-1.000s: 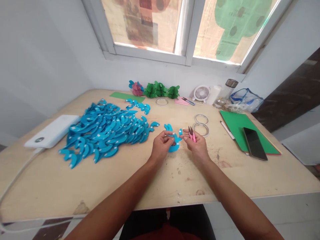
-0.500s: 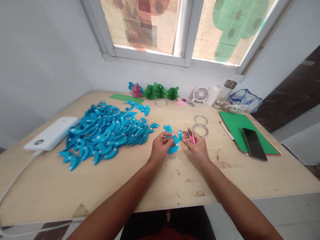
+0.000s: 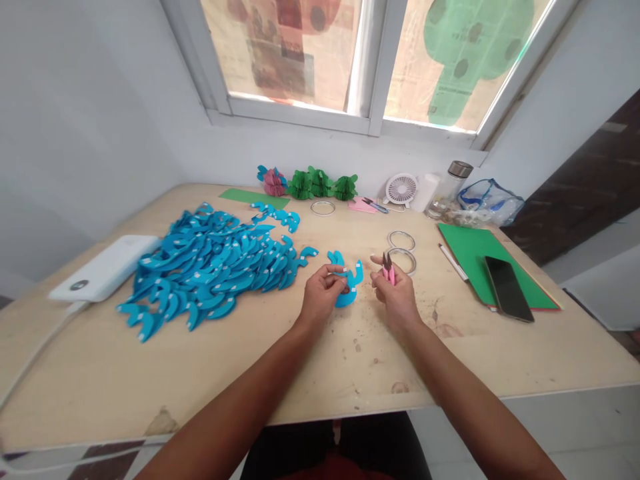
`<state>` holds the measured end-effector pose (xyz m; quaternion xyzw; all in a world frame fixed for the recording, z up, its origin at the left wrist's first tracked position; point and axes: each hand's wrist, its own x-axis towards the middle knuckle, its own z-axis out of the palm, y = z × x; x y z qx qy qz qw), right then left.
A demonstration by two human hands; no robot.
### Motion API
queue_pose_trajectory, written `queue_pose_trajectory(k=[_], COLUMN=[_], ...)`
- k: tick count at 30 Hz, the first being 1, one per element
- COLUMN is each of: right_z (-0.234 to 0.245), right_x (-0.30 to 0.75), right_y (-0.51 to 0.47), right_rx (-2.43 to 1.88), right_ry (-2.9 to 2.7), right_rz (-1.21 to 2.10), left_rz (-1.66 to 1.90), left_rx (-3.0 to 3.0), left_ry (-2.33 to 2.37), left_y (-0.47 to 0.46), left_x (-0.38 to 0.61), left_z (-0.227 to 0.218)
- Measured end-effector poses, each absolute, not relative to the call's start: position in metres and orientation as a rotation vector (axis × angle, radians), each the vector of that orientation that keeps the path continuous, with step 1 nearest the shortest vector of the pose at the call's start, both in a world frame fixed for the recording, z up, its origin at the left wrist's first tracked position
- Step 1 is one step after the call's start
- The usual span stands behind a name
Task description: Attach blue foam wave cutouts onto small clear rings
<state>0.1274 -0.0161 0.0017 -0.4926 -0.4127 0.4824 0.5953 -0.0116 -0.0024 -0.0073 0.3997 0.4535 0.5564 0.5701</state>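
My left hand [image 3: 323, 290] pinches a blue curved paper cutout [image 3: 354, 279] that bears small white patches; part of it is hidden by the fingers. A further blue piece lies just beyond the fingertips. To the right, my right hand [image 3: 395, 293] is closed around pink thread snips [image 3: 389, 272], their dark blades pointing up and away from me. The right fingertips are apart from the blue cutout. A large heap of similar blue cutouts [image 3: 225, 257] spreads over the table left of my hands.
Tape rolls [image 3: 401, 240] lie beyond my right hand. A green sheet [image 3: 467, 250] carries a phone [image 3: 509, 288] at right, beside a pen [image 3: 454, 262]. A white power bank [image 3: 107, 267] with a cable sits at left. Green paper ornaments [image 3: 320, 183] and a small fan [image 3: 401, 191] stand along the wall.
My right hand has drawn slightly right, away from the blue cutout, and the snips have turned more upright. The left hand stays in place with its cutout.
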Motion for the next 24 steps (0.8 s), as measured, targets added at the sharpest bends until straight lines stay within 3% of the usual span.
queue_pose_trajectory(k=[24], right_z=[0.0006], right_x=[0.1268], right_y=[-0.0123], right_rx=[-1.142], right_ry=[-0.935], right_rz=[1.219], left_rz=[1.301], left_rx=[0.928], left_ry=[1.062], left_y=[-0.0003], left_x=[-0.0127], left_z=[-0.0075])
